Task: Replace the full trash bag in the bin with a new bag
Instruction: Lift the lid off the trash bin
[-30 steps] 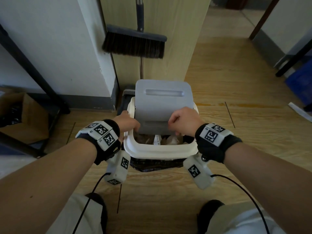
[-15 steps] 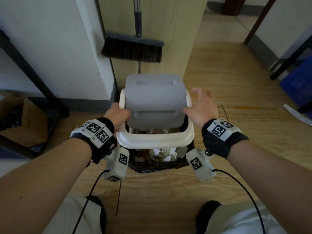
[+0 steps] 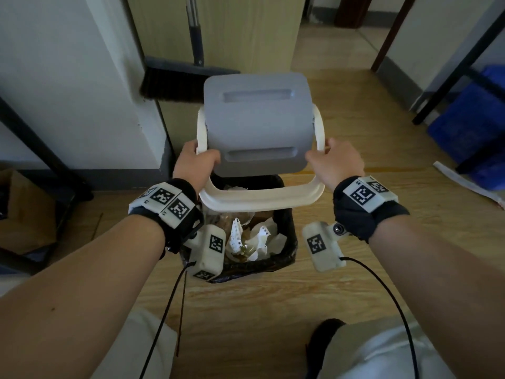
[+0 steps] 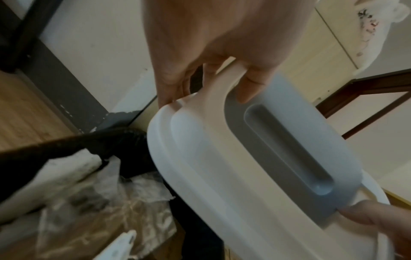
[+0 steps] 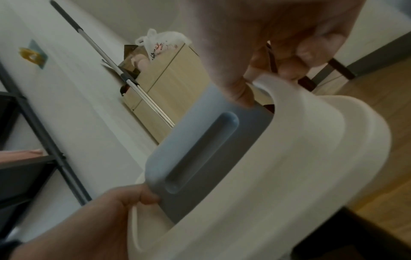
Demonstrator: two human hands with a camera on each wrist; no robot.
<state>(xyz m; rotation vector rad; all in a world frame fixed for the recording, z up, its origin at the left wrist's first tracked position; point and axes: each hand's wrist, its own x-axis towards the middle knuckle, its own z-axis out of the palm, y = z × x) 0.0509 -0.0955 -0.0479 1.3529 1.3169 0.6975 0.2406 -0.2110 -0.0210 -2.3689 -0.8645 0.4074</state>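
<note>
A person is standing over a small trash bin on a wooden floor (image 3: 246, 310), seen from above. The left hand (image 3: 195, 162) is gripping the left side of the bin's white lid frame (image 3: 259, 199), and the right hand (image 3: 334, 164) is gripping its right side, fingers curled around the rim. The frame, carrying a grey swing flap (image 3: 258, 124), is being held above the bin, apart from it. Below, the black trash bag (image 3: 287, 228) is lining the bin, filled with crumpled paper (image 3: 262, 239). A broom (image 3: 188, 77) is leaning against the wall behind.
</note>
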